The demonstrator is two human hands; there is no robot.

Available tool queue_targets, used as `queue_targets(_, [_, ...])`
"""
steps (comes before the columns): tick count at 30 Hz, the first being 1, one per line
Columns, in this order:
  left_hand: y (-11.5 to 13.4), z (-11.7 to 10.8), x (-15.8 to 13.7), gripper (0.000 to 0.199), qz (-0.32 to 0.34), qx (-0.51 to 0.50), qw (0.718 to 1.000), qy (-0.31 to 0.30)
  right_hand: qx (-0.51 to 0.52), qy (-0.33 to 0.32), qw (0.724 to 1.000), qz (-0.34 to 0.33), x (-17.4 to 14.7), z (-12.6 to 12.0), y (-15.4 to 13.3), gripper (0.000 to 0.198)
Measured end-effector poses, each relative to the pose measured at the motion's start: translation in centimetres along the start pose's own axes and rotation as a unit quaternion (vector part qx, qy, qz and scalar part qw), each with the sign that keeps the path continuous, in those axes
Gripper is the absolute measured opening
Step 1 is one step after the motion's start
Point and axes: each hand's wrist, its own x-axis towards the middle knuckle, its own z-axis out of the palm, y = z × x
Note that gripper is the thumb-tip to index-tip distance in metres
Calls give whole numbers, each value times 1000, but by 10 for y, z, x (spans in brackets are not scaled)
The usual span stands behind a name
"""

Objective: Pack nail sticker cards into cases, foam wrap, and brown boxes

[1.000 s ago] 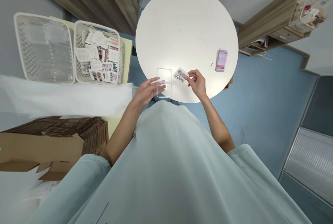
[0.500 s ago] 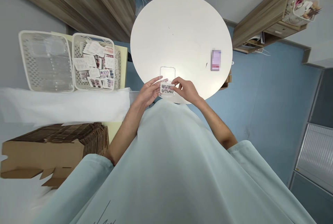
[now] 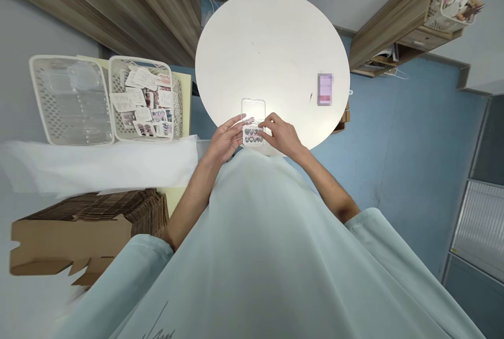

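Note:
A small clear plastic box (image 3: 253, 108) lies with its lid opened back on the near edge of the round white table (image 3: 271, 29). In its near half sits a card of press-on nails (image 3: 253, 135), dark and shiny, in two rows. My left hand (image 3: 224, 141) grips the box along its left side, thumb and fingers at the rim. From the right, my right hand (image 3: 284, 137) has its thumb and index finger closed at the card's upper right edge. Its fingertips partly cover that corner.
On the left, one white basket (image 3: 111, 97) holds several nail cards, and another basket (image 3: 37, 103) holds clear plastic boxes. White sheeting (image 3: 98, 163) and stacked flat cardboard boxes (image 3: 71, 244) lie nearer me. A blurred purple rectangular item (image 3: 325, 88) rests at the table's right.
The nail card now sits flatter and slightly lower in the box. My right fingers have shifted slightly at its edge, while my left hand stays on the box. The view has tilted a little.

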Motion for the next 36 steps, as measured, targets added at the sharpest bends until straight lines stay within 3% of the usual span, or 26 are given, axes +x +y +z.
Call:
queue_targets(6, [6, -2, -2, 53, 0, -1, 1000, -9, 60, 55, 996, 20, 8, 4, 4, 32])
queue_targets(9, [10, -5, -4, 52, -2, -3, 1000, -19, 127, 133, 980, 74, 23, 0, 15, 48])
queue_targets(11, [11, -7, -6, 51, -5, -2, 1000, -27, 178, 150, 966, 110, 35, -1, 23, 58])
queue_targets(16, [10, -11, -8, 53, -15, 0, 999, -39, 313, 100, 936, 129, 58, 10, 31, 72])
queue_targets(22, [7, -17, -7, 50, -20, -4, 999, -25, 304, 115, 939, 116, 61, 11, 20, 70])
queue_targets(30, [15, -16, -5, 34, -4, -14, 1000, -8, 282, 111, 953, 14, 24, -16, -12, 54])
queue_targets(36, [30, -12, -6, 44, 18, -11, 1000, -13, 297, 50, 954, -1, -5, -3, -8, 50])
